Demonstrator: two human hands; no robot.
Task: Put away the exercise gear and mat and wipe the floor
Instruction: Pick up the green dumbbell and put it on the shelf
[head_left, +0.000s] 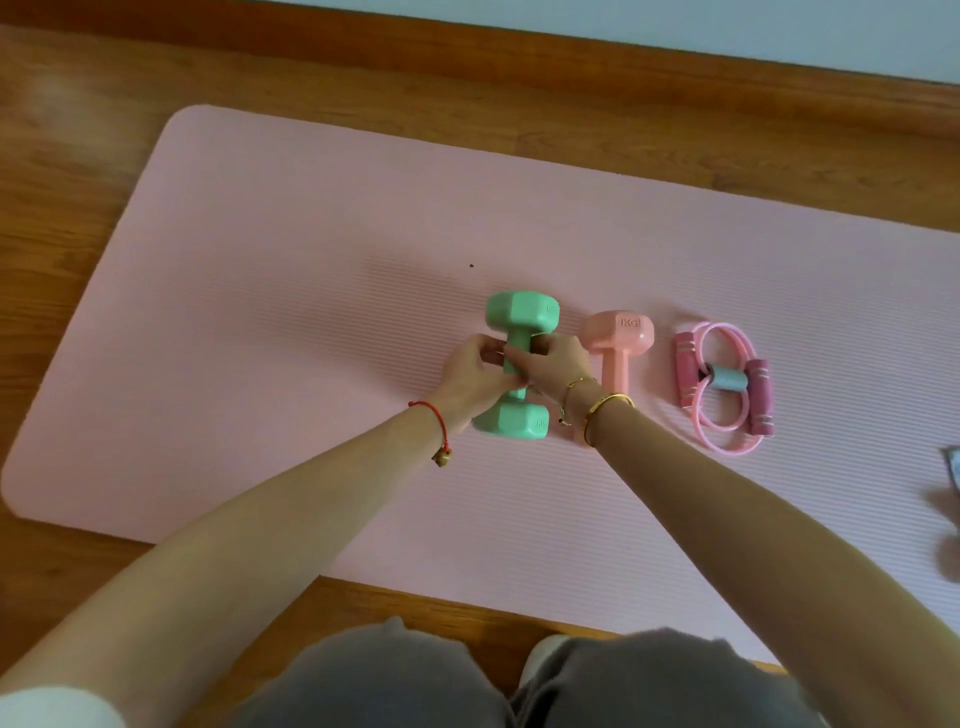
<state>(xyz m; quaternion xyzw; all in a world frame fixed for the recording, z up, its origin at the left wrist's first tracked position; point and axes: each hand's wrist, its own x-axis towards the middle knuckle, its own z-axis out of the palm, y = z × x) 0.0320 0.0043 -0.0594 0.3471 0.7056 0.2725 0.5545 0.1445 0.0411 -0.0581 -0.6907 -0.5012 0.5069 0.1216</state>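
A pink exercise mat (311, 291) lies flat on the wooden floor. A green dumbbell (519, 314) lies on it near the middle. My left hand (475, 371) and my right hand (553, 364) both curl round its handle from either side. Just to the right lies a pink dumbbell (618, 338) marked 1KG, its near end hidden behind my right wrist. Further right a pink figure-eight resistance band (724, 384) with dark pink foam grips lies on the mat.
Wooden floor (67, 249) surrounds the mat, with a wooden skirting board (519, 57) along the far wall. A grey object (953, 467) shows partly at the right edge. My knees in grey trousers (649, 680) are at the mat's near edge.
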